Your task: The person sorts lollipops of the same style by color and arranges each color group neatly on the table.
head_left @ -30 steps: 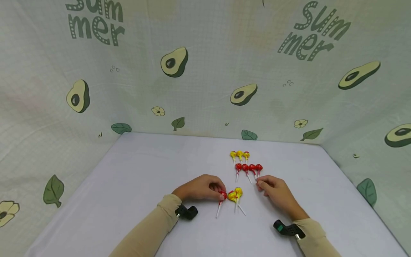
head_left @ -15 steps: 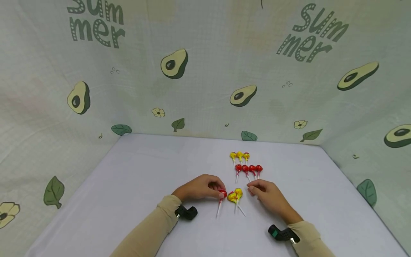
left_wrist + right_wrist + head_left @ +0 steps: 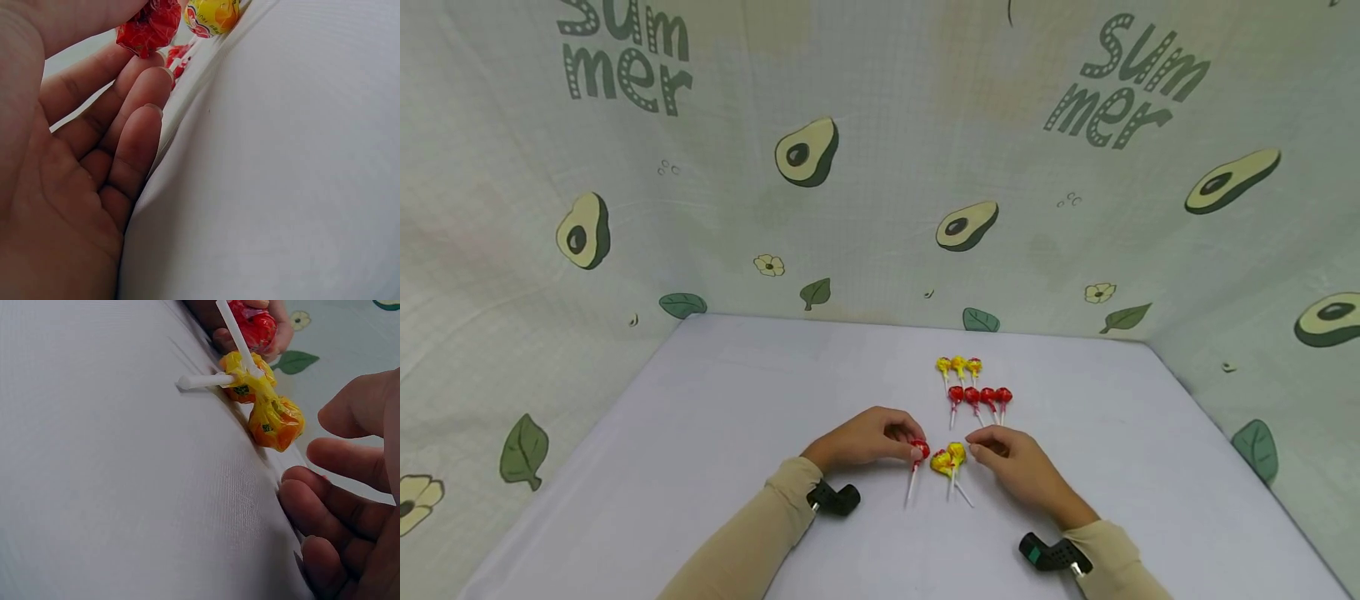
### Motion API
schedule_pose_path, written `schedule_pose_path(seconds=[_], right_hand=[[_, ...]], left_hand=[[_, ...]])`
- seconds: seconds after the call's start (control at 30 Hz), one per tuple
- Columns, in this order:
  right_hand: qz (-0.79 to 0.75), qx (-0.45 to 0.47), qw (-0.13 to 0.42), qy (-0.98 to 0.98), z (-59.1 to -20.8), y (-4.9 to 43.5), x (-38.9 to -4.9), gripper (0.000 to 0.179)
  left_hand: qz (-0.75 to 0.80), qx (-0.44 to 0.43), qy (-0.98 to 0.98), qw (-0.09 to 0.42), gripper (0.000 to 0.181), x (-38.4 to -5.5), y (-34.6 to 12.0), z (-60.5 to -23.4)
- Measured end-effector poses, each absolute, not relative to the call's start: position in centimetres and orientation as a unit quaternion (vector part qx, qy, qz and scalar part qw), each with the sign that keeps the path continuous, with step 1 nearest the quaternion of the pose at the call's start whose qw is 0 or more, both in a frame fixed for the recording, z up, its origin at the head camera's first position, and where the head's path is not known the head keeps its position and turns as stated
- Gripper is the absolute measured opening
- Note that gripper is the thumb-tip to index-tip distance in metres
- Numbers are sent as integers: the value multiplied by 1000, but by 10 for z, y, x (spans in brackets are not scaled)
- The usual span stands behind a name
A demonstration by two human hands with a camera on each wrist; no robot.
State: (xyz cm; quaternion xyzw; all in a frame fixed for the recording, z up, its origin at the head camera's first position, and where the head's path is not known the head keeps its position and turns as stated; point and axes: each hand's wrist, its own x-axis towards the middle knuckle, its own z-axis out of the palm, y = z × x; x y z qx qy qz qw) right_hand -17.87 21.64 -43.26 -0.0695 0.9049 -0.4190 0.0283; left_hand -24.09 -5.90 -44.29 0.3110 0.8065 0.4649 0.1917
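Observation:
In the head view my left hand (image 3: 868,439) pinches a red-wrapped lollipop (image 3: 920,450) by its head, its white stick pointing down toward me. The left wrist view shows the red wrapper (image 3: 152,30) between thumb and fingers. Just right of it, two yellow lollipops (image 3: 956,452) lie with heads together and sticks crossing. Beside them is my right hand (image 3: 1021,468), nothing in its grasp. In the right wrist view, a gap separates the thumb and fingertips, close to the nearer yellow lollipop (image 3: 278,425) but apart from it.
Farther back on the white table (image 3: 760,375) lies a row of several red lollipops (image 3: 972,395). Behind it sits a row of three yellow lollipops (image 3: 958,364). A patterned cloth (image 3: 880,167) rises along the table's back and sides.
My right hand has left the right end of the red row and come left and nearer, beside the two yellow lollipops. My left hand stays put, holding the red lollipop.

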Motion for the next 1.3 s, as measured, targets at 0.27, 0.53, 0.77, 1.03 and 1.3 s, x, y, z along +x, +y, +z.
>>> schedule_pose_path(seconds=[0.27,0.53,0.77,1.03,1.3], right_hand=[[-413,-67,44,907,-433,214,-178,25],[-406,-101,41,907,-432,216,-177,27],[-399,-109,38,910,-433,215,-177,27],[-399,-111,26,910,-435,211,-180,26],[-394,-110,11,913,-437,211,-176,24]], left_hand=[[476,304,804,184,17,-241,-58,-442],[473,299,808,184,17,-240,-58,-441],[477,290,807,192,16,-239,-58,-440],[482,281,810,181,14,-242,-61,-437],[506,264,798,195,16,-249,-58,-439]])
